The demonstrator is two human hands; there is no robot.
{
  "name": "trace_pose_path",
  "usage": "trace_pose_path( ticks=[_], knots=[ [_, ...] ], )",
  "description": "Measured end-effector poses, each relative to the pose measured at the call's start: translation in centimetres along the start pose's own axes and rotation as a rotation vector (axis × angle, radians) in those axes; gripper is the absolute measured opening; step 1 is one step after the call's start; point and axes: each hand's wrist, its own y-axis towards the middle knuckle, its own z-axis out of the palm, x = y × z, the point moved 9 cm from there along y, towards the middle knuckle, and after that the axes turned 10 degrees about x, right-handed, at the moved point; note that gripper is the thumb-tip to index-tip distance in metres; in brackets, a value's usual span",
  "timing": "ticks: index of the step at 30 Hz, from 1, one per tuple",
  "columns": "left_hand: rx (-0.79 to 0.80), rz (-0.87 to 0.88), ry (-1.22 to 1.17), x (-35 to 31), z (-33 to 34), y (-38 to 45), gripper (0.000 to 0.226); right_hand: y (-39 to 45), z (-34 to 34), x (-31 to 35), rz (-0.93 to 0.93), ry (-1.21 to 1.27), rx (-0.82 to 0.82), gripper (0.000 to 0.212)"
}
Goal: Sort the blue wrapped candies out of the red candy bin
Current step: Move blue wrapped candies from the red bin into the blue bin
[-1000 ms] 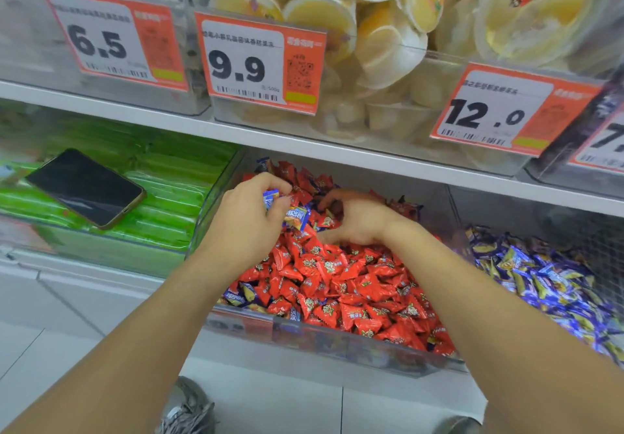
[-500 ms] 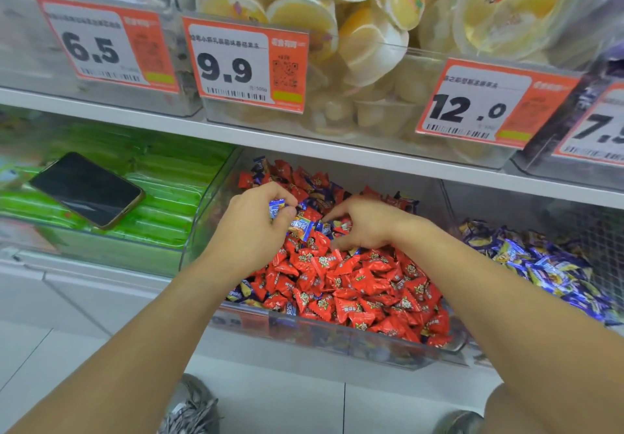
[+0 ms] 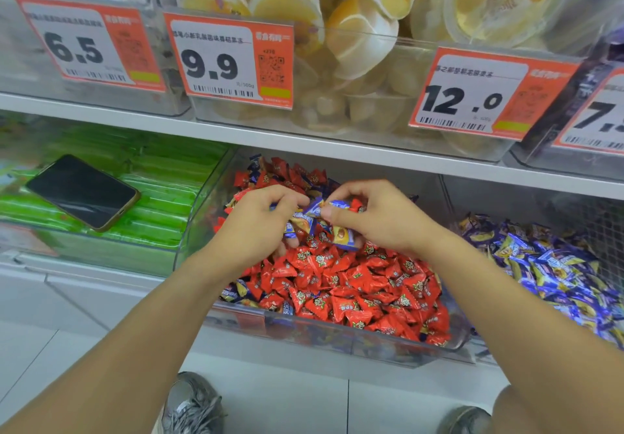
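Head view: left hand [image 3: 256,227] grips several blue wrapped candies [image 3: 314,212] gathered above the red candy bin [image 3: 337,339]; right hand [image 3: 378,221] pinches more of them at the twisted ends; judged light, crinkly and slippery, best taken by the wrapper. Further blue pieces lie among red candies [image 3: 354,281] at the front left corner; blue candy bin [image 3: 547,265] stands just right; phone [image 3: 82,192] rests on green packs [image 3: 162,197] left; upper shelf [image 3: 304,143] limits headroom.

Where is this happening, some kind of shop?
Most likely a snack shop's bulk candy aisle: orange price tags on the shelf, and clear bins heaped with red candies and blue candies.
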Motion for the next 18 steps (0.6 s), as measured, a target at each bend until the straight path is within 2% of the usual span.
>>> trace_pose_path(
  ticks=[3,6,10,12,15,18],
  knots=[
    [0.108,0.03,-0.101,-0.5,1.7,-0.2,0.023,-0.8,1.1,-0.4,-0.021,0.255,-0.016,0.016],
    [0.185,0.017,-0.193,-0.6,3.2,-0.3,0.029,-1.5,1.3,-1.1,-0.072,0.375,-0.052,0.019],
    [0.191,-0.081,-0.297,0.3,4.1,-0.2,0.024,-3.0,1.2,-1.4,-0.121,0.088,-0.14,0.043],
    [0.185,-0.117,-0.351,0.5,4.8,-0.2,0.023,-3.5,0.9,-1.1,-0.133,0.0,-0.189,0.047],
    [0.141,-0.133,-0.422,0.4,5.5,0.0,0.021,-4.0,-0.4,-1.1,-0.098,-0.122,-0.291,0.046],
    [0.057,-0.091,-0.363,-0.3,5.3,0.3,0.023,-4.3,-1.3,-1.1,-0.098,-0.196,-0.315,0.031]
  ],
)
